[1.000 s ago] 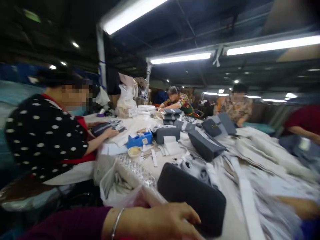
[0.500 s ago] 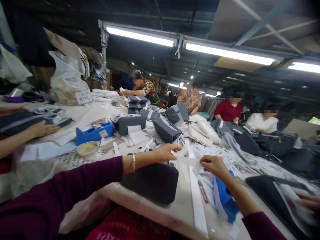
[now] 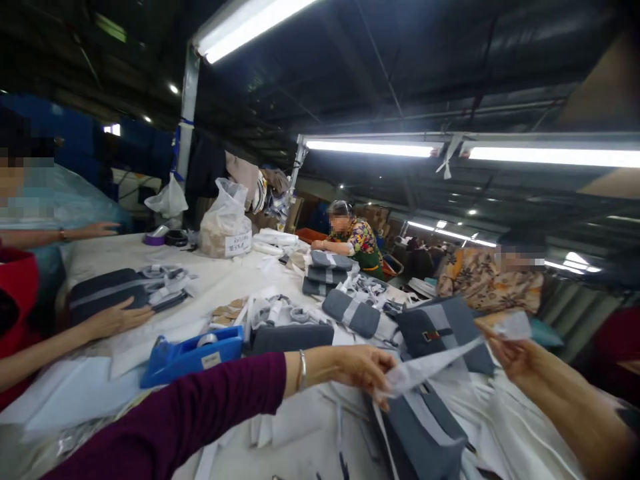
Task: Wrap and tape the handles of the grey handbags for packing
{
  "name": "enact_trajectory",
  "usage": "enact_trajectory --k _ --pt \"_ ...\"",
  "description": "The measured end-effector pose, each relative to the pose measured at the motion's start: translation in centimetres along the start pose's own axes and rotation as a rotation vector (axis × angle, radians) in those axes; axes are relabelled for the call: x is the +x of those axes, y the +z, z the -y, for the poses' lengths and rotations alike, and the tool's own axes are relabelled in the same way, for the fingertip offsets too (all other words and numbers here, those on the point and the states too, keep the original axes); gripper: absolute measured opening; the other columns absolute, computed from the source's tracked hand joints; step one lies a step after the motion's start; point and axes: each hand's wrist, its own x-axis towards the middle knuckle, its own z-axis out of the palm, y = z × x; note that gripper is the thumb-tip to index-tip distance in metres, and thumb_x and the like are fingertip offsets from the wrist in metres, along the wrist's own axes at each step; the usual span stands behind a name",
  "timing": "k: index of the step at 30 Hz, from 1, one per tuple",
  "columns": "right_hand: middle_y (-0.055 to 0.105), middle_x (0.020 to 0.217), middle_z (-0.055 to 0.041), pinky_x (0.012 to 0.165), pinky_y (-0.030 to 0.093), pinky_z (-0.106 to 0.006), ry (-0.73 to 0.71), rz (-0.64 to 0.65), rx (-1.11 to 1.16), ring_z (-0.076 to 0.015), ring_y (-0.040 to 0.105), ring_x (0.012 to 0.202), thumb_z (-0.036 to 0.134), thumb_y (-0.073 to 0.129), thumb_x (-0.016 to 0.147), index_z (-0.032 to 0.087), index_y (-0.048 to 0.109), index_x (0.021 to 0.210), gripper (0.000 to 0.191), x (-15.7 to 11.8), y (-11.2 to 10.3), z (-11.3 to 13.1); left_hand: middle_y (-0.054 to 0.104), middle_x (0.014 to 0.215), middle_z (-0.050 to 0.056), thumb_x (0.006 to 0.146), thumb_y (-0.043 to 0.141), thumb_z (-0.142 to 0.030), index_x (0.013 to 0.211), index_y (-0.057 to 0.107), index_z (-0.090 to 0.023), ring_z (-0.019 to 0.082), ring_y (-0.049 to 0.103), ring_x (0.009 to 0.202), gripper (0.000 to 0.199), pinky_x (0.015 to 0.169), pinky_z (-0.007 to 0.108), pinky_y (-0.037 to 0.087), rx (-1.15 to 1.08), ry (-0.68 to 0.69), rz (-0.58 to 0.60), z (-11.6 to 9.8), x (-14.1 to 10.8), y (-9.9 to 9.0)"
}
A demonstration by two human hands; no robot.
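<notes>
A thin white translucent strip (image 3: 435,365) is stretched between my two hands, above the bags. My left hand (image 3: 364,371), with a silver bracelet at the wrist, pinches its left end. The fingers of my right hand (image 3: 510,350) hold the other end, where some white material bunches up; this hand is blurred. Under the strip lies a dark grey bag (image 3: 425,427) with a lighter band across it. Just behind, near my right hand, stands another grey bag (image 3: 417,327) with a small buckle.
A blue tape dispenser (image 3: 193,353) sits left of centre. Stacked grey bags (image 3: 327,273) and a labelled plastic sack (image 3: 225,230) stand farther back. At left, a co-worker's hand (image 3: 115,319) rests by a grey bag. Other people are across the table.
The view has swung left and moved closer to the bags. My hands have risen over them and are farther apart, with the white strip now drawn out between them.
</notes>
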Motion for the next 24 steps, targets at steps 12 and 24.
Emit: enact_trajectory --k 12,24 --pt "0.063 0.068 -0.0019 0.064 0.045 -0.032 -0.248 0.331 -0.686 -0.0205 0.061 0.068 0.053 0.046 0.081 0.02 0.062 0.092 0.039 23.9 19.5 2.0 0.068 0.078 0.0 0.052 0.059 -0.007 0.079 0.07 -0.014 0.012 0.057 0.073 0.03 0.067 0.02 0.043 0.724 -0.027 -0.722 -18.6 -14.3 -22.7" --pt "0.065 0.097 -0.0135 0.08 0.043 -0.035 -0.369 0.323 -1.036 -0.0266 0.061 0.088 0.035 0.048 0.079 0.012 0.063 0.098 0.033 32.8 25.9 -6.8 0.069 0.086 0.005 0.081 0.061 -0.016 0.089 0.068 -0.009 0.017 0.063 0.085 0.013 0.082 0.033 0.05 1.029 -0.103 -1.255 -22.8 -13.7 -39.2"
